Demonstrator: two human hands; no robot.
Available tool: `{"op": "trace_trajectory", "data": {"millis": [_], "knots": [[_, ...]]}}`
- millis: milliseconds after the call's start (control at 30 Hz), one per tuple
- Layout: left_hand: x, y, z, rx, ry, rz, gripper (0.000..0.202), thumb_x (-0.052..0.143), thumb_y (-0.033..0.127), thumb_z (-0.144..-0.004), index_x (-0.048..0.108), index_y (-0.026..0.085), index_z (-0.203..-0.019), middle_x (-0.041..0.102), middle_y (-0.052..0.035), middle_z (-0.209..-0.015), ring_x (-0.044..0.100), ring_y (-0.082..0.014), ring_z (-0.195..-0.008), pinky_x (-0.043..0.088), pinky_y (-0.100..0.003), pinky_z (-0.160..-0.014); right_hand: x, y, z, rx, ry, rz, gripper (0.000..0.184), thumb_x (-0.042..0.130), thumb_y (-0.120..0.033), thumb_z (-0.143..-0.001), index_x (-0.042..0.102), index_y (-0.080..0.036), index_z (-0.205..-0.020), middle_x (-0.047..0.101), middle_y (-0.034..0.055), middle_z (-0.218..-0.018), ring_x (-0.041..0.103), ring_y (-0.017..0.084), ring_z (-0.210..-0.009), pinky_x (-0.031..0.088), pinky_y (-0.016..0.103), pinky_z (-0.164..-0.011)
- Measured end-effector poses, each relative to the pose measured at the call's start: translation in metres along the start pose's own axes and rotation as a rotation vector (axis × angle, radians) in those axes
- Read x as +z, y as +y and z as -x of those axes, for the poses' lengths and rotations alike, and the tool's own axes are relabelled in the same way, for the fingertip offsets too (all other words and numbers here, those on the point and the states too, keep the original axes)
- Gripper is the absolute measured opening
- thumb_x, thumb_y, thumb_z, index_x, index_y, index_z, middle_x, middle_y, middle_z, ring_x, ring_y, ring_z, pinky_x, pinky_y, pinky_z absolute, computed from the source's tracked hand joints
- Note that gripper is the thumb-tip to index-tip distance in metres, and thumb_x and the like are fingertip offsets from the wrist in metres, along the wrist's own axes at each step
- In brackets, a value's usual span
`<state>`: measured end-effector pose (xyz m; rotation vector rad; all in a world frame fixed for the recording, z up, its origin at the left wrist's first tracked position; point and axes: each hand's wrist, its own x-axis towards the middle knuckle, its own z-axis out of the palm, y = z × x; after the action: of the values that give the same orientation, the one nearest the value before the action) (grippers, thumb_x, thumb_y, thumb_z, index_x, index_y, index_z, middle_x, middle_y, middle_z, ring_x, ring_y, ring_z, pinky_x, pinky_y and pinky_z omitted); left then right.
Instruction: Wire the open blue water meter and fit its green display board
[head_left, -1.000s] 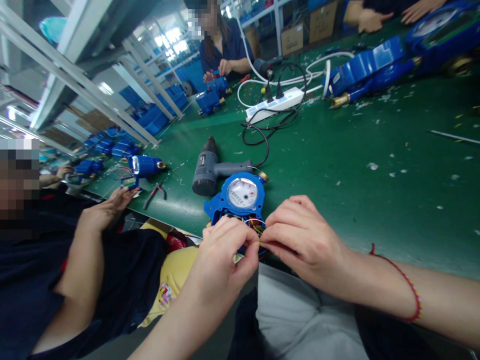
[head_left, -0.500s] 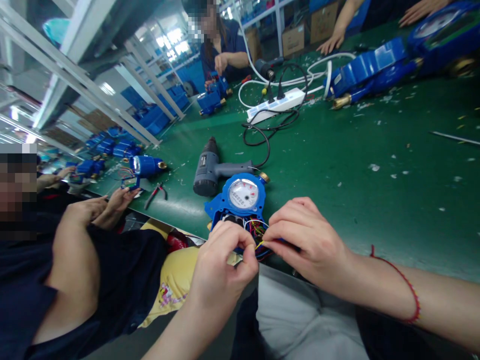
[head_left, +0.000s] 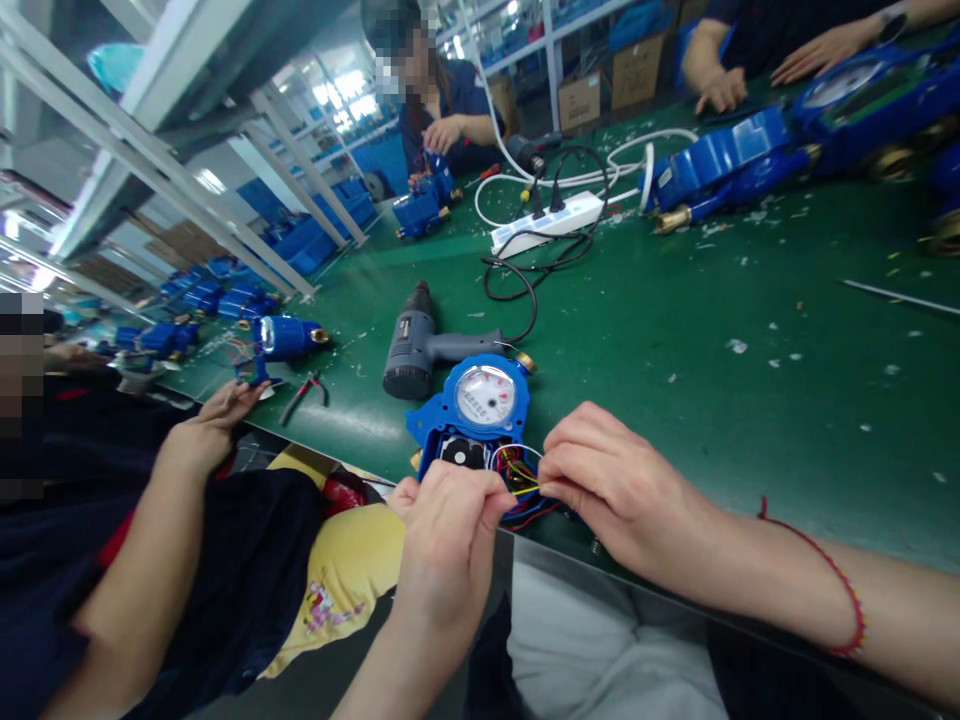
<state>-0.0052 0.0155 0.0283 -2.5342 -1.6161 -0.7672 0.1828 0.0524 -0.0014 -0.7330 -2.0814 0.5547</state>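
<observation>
A blue water meter (head_left: 486, 395) lies at the table's near edge, its round white dial facing up. Below the dial its housing is open, showing a dark round part and a tangle of coloured wires (head_left: 517, 468). Between my two hands a short yellow wire (head_left: 527, 491) is stretched. My left hand (head_left: 457, 525) pinches one end of it, thumb against fingertips. My right hand (head_left: 611, 480) pinches the other end, at the right side of the housing. Parts of the housing are hidden behind my left hand.
A grey heat gun (head_left: 420, 345) lies just behind the meter, its black cord running to a white power strip (head_left: 551, 222). More blue meters (head_left: 724, 155) stand at the far right. Pliers (head_left: 304, 397) lie to the left, near a co-worker's hand (head_left: 229, 405). Other people sit across the green table (head_left: 675, 330).
My hands have drawn slightly apart, and more of the yellow wire shows between them. The co-worker on the left has moved their hands. The view has shifted slightly.
</observation>
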Motion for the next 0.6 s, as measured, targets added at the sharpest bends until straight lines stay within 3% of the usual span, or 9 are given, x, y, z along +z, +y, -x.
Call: {"op": "trace_trajectory", "data": {"millis": [233, 300, 333, 367, 433, 500, 600], "knots": [[0.002, -0.012, 0.009, -0.059, 0.017, 0.02, 0.012, 0.054, 0.014, -0.091, 0.054, 0.024, -0.084, 0.062, 0.0043, -0.078, 0.056, -0.0148, -0.074, 0.03, -0.031, -0.071, -0.016, 0.007, 0.002, 0.178, 0.142, -0.045, 0.02, 0.048, -0.007, -0.092, 0.051, -0.017, -0.075, 0.053, 0.0016, -0.076, 0.048, 0.015, -0.076, 0.039, 0.028, -0.068], [0.001, -0.011, 0.01, -0.05, 0.015, 0.023, 0.01, 0.054, 0.016, -0.092, 0.053, 0.024, -0.084, 0.062, 0.0041, -0.078, 0.056, -0.015, -0.075, 0.03, -0.031, -0.071, -0.01, 0.001, 0.002, 0.179, 0.119, -0.047, 0.006, 0.052, -0.014, -0.093, 0.054, -0.016, -0.087, 0.056, 0.0036, -0.087, 0.051, 0.017, -0.084, 0.042, 0.03, -0.073], [0.001, -0.009, 0.01, -0.051, 0.023, 0.023, 0.011, 0.053, 0.018, -0.092, 0.053, 0.024, -0.084, 0.062, 0.0039, -0.077, 0.056, -0.0152, -0.075, 0.031, -0.032, -0.071, -0.005, -0.003, 0.003, 0.184, 0.099, -0.031, 0.011, 0.059, -0.019, -0.09, 0.054, -0.015, -0.1, 0.057, 0.0052, -0.095, 0.051, 0.019, -0.089, 0.043, 0.033, -0.077], [0.001, -0.007, 0.009, -0.05, 0.033, 0.021, 0.011, 0.052, 0.02, -0.093, 0.053, 0.024, -0.083, 0.062, 0.0036, -0.076, 0.056, -0.0155, -0.074, 0.031, -0.032, -0.071, 0.001, -0.006, 0.003, 0.199, 0.071, -0.003, 0.032, 0.065, -0.021, -0.085, 0.05, -0.014, -0.113, 0.057, 0.0074, -0.104, 0.051, 0.021, -0.095, 0.044, 0.036, -0.08], [0.003, -0.004, 0.008, -0.04, 0.044, 0.008, 0.012, 0.05, 0.023, -0.095, 0.053, 0.024, -0.083, 0.063, 0.0029, -0.076, 0.056, -0.016, -0.073, 0.031, -0.032, -0.071, 0.011, -0.007, 0.003, 0.257, -0.014, 0.064, 0.056, 0.07, -0.016, -0.078, 0.042, -0.013, -0.126, 0.057, 0.0093, -0.11, 0.052, 0.024, -0.096, 0.044, 0.04, -0.081], [0.005, -0.003, 0.007, -0.025, 0.049, -0.018, 0.013, 0.05, 0.025, -0.095, 0.054, 0.023, -0.082, 0.063, 0.0023, -0.076, 0.056, -0.0162, -0.073, 0.031, -0.032, -0.071, 0.014, -0.002, 0.003, 0.293, -0.088, 0.125, 0.043, 0.061, -0.008, -0.081, 0.048, -0.015, -0.121, 0.06, 0.007, -0.1, 0.054, 0.023, -0.088, 0.044, 0.039, -0.075], [0.008, -0.01, 0.006, -0.038, 0.116, -0.071, 0.018, 0.047, 0.023, -0.096, 0.054, 0.022, -0.08, 0.062, 0.0016, -0.073, 0.054, -0.0164, -0.071, 0.03, -0.033, -0.069, 0.007, 0.015, 0.001, 0.224, -0.118, 0.134, 0.025, 0.051, -0.006, -0.087, 0.056, -0.017, -0.109, 0.062, 0.0048, -0.092, 0.054, 0.022, -0.085, 0.042, 0.039, -0.075]]}}
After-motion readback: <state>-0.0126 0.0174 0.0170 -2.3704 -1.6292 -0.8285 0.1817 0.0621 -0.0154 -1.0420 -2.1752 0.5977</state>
